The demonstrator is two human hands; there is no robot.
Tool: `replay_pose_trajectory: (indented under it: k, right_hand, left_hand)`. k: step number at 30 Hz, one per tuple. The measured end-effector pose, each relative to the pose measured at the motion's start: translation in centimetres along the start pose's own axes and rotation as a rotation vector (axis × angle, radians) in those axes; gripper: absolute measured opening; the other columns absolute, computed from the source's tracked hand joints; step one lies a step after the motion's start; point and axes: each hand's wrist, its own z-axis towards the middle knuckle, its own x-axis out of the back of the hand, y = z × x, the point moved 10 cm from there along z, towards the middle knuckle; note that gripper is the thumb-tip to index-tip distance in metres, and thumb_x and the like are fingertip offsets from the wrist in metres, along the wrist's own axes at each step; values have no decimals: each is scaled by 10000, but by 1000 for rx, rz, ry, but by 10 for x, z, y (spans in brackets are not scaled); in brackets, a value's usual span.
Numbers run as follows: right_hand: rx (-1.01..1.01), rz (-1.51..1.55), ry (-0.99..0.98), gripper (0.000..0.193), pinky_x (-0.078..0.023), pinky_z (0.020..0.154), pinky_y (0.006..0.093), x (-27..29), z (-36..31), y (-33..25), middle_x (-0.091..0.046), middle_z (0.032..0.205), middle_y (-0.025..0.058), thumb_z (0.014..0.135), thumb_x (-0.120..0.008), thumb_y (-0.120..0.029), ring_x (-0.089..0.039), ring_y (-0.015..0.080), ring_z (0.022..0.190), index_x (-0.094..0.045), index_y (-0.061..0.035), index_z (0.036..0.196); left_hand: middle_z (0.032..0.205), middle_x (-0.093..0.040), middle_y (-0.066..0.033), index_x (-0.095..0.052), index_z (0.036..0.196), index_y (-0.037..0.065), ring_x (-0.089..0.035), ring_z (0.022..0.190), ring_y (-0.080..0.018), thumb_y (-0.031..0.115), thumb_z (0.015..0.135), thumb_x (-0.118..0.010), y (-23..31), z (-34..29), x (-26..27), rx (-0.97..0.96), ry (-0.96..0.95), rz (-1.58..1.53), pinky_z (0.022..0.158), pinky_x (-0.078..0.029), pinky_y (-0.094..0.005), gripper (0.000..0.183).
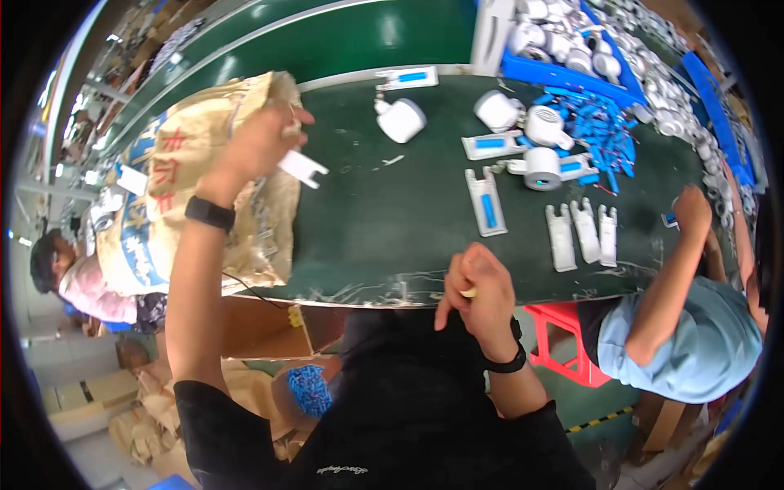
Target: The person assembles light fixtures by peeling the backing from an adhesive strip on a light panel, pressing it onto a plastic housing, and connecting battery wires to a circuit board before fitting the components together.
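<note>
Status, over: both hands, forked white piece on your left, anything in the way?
Left hand over sack. Forked white piece right by it, grip unclear. Right hand by table's near edge. Sack bulky, possibly in left hand's way.

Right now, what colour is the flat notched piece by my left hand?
The notched piece is white; it shows in the head view.

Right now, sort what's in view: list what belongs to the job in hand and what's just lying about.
Seems part of the job:
forked white piece at the left hand
printed sack
white casings
blue cylinders
round white heads

Apparently just lying about:
thin white scrap on the table
cardboard box below it
</note>
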Motion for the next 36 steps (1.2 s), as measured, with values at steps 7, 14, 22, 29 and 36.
replay_pose_trajectory:
  k: [7, 14, 22, 29, 36]
  right_hand:
    - [-18, -316, -60, 350, -465, 371, 266, -51, 10, 13, -564, 756, 78, 1084, -505, -235, -420, 79, 456, -461, -36, 799]
    - [320, -606, -3, 68, -399, 411, 246, -43, 18, -35, -505, 722, 4, 1003, -620, -50, -404, 63, 482, -608, 3, 963]
    - [859, -1465, -93, 289, -335, 453, 309, -93, 2, -44, -410, 645, 25, 773, -824, -17, -437, 141, 492, -785, -100, 1047]
    - [870, -1543, -177, 275, -353, 448, 316, -102, 0, -32, -418, 663, 17, 772, -805, -7, -474, 152, 518, -776, -106, 1027]
    - [908, -1582, -247, 302, -380, 450, 329, -115, -5, -23, -411, 679, 15, 753, -806, -16, -486, 166, 523, -761, -103, 1039]
  left_hand:
    - [1185, -645, -157, -644, 1192, 52, -603, 1114, -378, 44, 784, -765, -15, -35, -46, -322, -113, 230, 1016, -479, -439, 426]
    - [1220, -671, -125, -455, 1501, 42, -661, 1070, -184, 263, 1096, -487, 59, -64, -59, 39, -123, -1225, 900, -549, -307, 463]
    - [1293, -650, -165, -452, 1489, 52, -670, 1140, -239, 317, 1100, -452, 108, -114, -139, 295, -106, -2096, 982, -560, -379, 471]
    - [1275, -656, -148, -499, 1453, 40, -675, 1110, -230, 323, 1089, -487, 106, -113, -141, 289, -123, -2105, 952, -583, -376, 461]
    - [1235, -673, -137, -543, 1414, 34, -684, 1066, -211, 323, 1082, -507, 100, -119, -140, 362, -103, -2054, 917, -598, -366, 441]
